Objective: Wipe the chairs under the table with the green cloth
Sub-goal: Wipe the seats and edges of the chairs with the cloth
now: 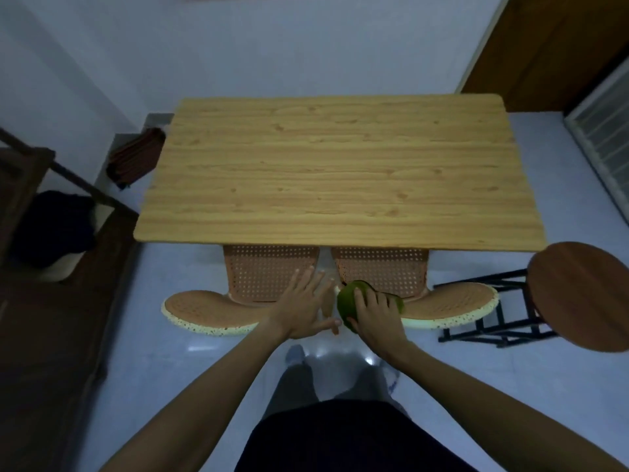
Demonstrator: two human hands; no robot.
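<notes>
Two orange perforated plastic chairs are pushed under the wooden table point(340, 165), their backs toward me. The left chair point(265, 274) has its curved top rail at the lower left; the right chair point(384, 270) has its rail at the lower right. My right hand point(374, 315) holds the bunched green cloth point(350, 301) pressed on the inner end of the right chair's back. My left hand point(303, 304) lies flat with fingers spread on the inner end of the left chair's back. The seats are hidden under the table.
A round wooden stool point(582, 294) on a black metal frame stands at the right, close to the right chair. Dark wooden furniture point(41, 267) fills the left side, with a brown folded cloth point(136, 158) beyond it. A door and window are at the far right.
</notes>
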